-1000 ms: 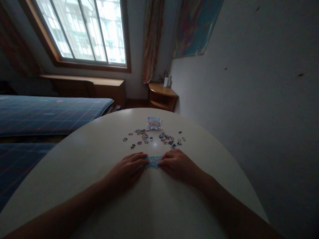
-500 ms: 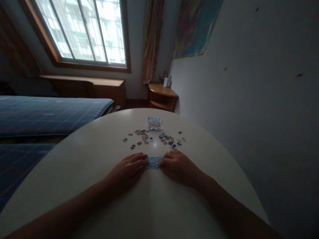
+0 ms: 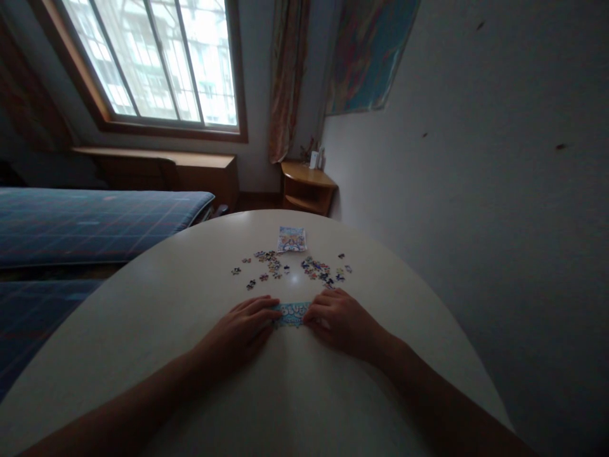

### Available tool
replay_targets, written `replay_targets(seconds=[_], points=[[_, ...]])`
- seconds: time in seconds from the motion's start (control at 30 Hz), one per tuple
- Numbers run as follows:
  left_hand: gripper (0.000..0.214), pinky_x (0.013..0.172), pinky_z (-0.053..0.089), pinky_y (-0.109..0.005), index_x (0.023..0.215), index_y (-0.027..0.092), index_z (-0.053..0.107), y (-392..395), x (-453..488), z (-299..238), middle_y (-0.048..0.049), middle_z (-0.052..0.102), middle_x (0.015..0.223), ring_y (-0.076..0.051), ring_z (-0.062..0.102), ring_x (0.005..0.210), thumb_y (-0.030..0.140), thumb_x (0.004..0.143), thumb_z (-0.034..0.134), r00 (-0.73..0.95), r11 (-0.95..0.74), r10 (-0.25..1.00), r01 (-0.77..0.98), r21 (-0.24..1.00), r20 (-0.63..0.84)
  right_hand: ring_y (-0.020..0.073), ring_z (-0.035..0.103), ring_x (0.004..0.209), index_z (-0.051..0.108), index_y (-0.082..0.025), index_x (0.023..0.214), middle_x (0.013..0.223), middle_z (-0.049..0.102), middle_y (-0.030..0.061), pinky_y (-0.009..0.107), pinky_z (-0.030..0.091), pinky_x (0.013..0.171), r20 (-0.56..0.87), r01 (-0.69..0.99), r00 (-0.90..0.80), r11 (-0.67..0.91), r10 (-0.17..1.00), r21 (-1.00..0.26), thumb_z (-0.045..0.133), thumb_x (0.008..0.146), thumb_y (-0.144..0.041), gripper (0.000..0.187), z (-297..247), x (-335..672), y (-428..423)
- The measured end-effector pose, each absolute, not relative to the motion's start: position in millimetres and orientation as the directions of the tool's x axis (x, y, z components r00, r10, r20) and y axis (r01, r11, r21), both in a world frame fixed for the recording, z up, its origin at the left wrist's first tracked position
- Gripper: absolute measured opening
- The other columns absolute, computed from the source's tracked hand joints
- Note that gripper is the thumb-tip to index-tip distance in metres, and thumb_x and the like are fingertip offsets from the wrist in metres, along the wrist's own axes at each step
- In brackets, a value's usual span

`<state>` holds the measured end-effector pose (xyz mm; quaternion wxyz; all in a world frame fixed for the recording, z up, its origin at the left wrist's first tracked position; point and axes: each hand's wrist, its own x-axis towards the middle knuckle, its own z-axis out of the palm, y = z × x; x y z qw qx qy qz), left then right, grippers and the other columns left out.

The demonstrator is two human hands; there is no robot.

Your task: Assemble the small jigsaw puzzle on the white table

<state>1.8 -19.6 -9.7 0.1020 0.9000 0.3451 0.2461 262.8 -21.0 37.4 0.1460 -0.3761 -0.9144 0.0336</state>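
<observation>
A joined section of jigsaw puzzle (image 3: 292, 314), light blue with bubble lettering, lies flat on the table between my hands. My left hand (image 3: 250, 320) has its fingers together on the section's left end, with the thumb mostly hidden below. At the right end, the curled fingers of my right hand (image 3: 340, 320) grip the edge. Beyond them are loose jigsaw pieces in two groups, a left cluster (image 3: 270, 260) and a right cluster (image 3: 318, 270). Behind the pieces lies a small picture packet (image 3: 292, 239) with a printed scene.
The round white table (image 3: 157, 317) fills the lower view. To its left is a blue checked mattress (image 3: 95, 225). A corner shelf (image 3: 308, 178) stands past the far edge, near the window (image 3: 157, 63). A wall (image 3: 476, 209) runs along the right.
The view has shifted slightly, so everything sits a little lower and further left. Both hands stay at the two ends of the puzzle section, with hardly any change in grip.
</observation>
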Motion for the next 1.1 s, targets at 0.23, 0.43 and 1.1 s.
replay_targets(seconds=[0.23, 0.43, 1.1], points=[[0.032, 0.108, 0.047, -0.049, 0.123, 0.024, 0.062, -20.2, 2.1, -8.5, -0.0070, 0.060, 0.137, -0.025, 0.053, 0.129, 0.017, 0.096, 0.048, 0.643, -0.738, 0.675, 0.573, 0.357, 0.363, 0.0162, 0.061, 0.081, 0.070, -0.022, 0.086, 0.083, 0.070, 0.0013, 0.030, 0.040, 0.081, 0.245, 0.674, -0.673, 0.715, 0.698, -0.186, 0.063, 0.089, -0.019, 0.008, 31.6, 264.1, -18.7], [0.032, 0.107, 0.048, -0.049, 0.123, 0.024, 0.063, -18.5, 1.9, -12.4, -0.0069, 0.060, 0.137, -0.025, 0.054, 0.129, 0.016, 0.095, 0.049, 0.642, -0.737, 0.675, 0.578, 0.350, 0.362, 0.0167, 0.062, 0.081, 0.069, -0.022, 0.087, 0.085, 0.069, 0.0015, 0.030, 0.040, 0.078, 0.204, 0.682, -0.681, 0.711, 0.703, -0.174, 0.060, 0.091, -0.021, 0.010, 31.9, 264.0, -18.4], [0.028, 0.107, 0.048, -0.048, 0.117, 0.023, 0.062, -19.0, 1.7, -9.6, -0.0074, 0.062, 0.134, -0.025, 0.055, 0.127, 0.016, 0.093, 0.050, 0.634, -0.739, 0.673, 0.557, 0.379, 0.380, 0.0167, 0.063, 0.081, 0.072, -0.022, 0.087, 0.085, 0.071, 0.0028, 0.030, 0.041, 0.078, 0.217, 0.672, -0.660, 0.694, 0.720, -0.258, 0.063, 0.089, -0.019, 0.009, 35.2, 263.9, -20.2]])
